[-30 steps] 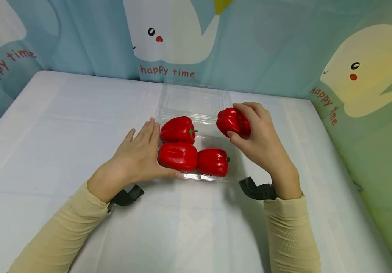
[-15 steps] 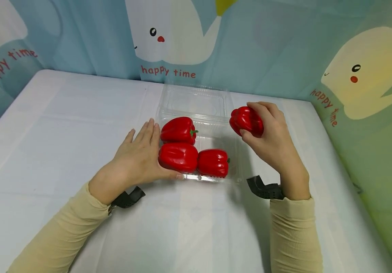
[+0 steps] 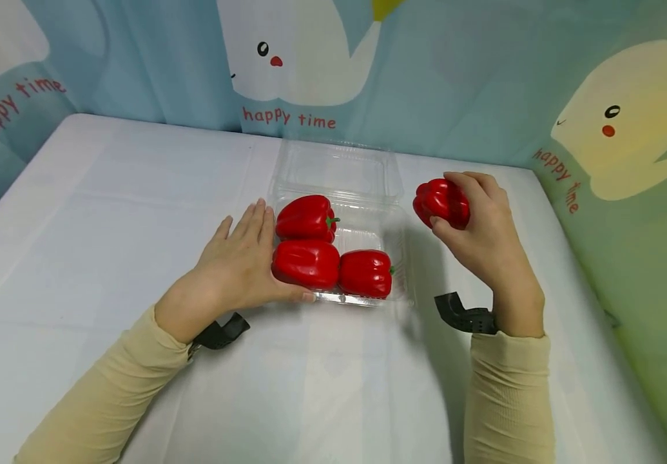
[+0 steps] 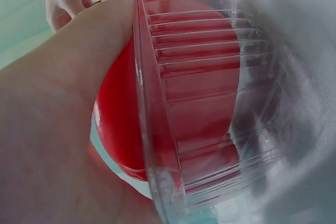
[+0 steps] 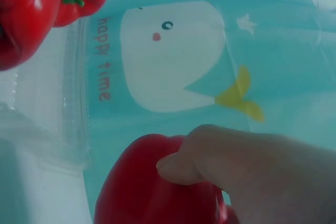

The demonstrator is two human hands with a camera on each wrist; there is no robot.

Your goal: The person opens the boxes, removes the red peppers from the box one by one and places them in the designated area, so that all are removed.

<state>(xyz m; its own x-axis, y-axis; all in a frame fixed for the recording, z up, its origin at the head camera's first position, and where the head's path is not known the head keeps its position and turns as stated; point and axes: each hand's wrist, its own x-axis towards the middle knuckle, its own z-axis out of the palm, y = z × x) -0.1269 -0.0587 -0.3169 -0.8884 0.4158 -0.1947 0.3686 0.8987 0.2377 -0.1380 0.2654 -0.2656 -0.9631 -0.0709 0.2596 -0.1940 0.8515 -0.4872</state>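
My right hand [image 3: 486,235] grips a red bell pepper [image 3: 439,201] between thumb and fingers, raised to the right of the clear plastic clamshell container [image 3: 399,222]. In the right wrist view the thumb presses on the held pepper [image 5: 152,192]. Three more red bell peppers lie in the container: one at back left [image 3: 304,218], one at front left [image 3: 305,264], one at front right [image 3: 366,273]. My left hand [image 3: 229,270] lies along the container's left side with straight fingers, its thumb along the front rim. The left wrist view shows the ribbed container wall [image 4: 210,51] beside this hand.
The container's clear lid [image 3: 336,169] lies folded back toward the far edge of the white-covered table [image 3: 136,187]. A blue-green curtain [image 3: 461,84] with printed whales hangs behind and along the right side. Black straps [image 3: 463,314] sit on both wrists.
My right hand has carried its bell pepper rightward, from over the container's back right corner to beyond its right side. The left hand and the other peppers stay in place.
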